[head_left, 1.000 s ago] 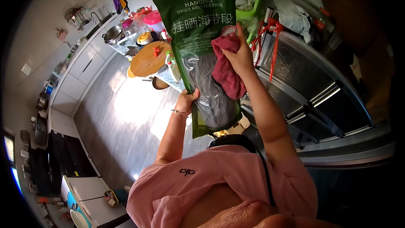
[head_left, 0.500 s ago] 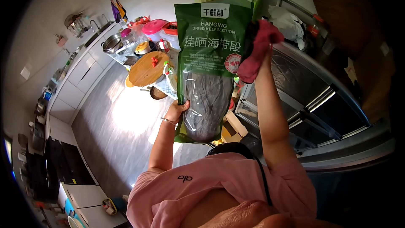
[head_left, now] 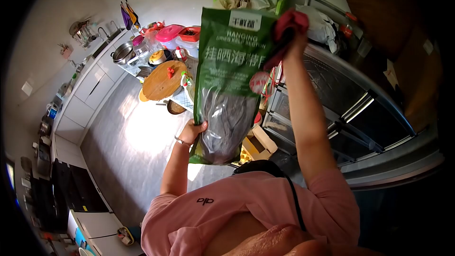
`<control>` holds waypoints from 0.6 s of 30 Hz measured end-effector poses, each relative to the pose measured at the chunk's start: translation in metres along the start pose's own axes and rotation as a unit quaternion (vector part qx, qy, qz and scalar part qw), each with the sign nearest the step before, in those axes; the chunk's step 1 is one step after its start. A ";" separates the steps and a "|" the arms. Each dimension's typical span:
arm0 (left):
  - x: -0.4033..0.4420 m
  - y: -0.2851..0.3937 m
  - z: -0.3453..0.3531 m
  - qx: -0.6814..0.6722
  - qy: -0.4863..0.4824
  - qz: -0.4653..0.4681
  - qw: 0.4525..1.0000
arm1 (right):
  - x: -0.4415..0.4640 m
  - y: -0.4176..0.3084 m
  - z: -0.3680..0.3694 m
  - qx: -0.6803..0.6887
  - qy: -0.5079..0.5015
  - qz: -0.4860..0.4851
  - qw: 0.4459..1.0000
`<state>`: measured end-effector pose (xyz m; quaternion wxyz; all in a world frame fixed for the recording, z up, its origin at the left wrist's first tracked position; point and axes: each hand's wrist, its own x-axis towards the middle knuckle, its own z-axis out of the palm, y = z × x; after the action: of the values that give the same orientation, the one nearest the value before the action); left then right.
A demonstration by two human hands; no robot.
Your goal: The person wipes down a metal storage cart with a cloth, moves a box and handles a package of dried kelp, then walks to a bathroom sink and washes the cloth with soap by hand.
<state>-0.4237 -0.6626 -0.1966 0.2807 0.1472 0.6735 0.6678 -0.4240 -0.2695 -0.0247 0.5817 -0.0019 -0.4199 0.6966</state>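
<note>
Left hand (head_left: 192, 132) pinches tall green plastic kelp bag (head_left: 226, 99) low; right hand (head_left: 295, 43) clutches bunched dark-red fabric cloth (head_left: 291, 21). Caution: I judge loosened low grip could tip bag.

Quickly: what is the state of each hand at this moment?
Left hand: closed, holding the green kelp bag by its lower left edge.
Right hand: holding the red cloth; finger positions are blurred.
</note>
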 end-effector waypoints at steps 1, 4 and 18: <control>-0.006 -0.004 -0.005 0.040 0.018 -0.017 0.999 | 0.038 0.014 -0.012 0.212 -0.004 0.048 0.976; -0.013 -0.027 -0.017 -0.028 0.027 -0.004 0.999 | 0.085 -0.015 -0.032 -0.120 -0.123 -0.219 0.960; -0.012 0.056 -0.003 0.172 -0.061 0.088 0.979 | -0.060 -0.087 0.069 -0.453 -0.451 -0.317 0.700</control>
<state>-0.4263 -0.6682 -0.1393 0.2319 0.2925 0.7441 0.5540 -0.3680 -0.3614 0.0420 0.4378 0.1821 -0.8730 0.1141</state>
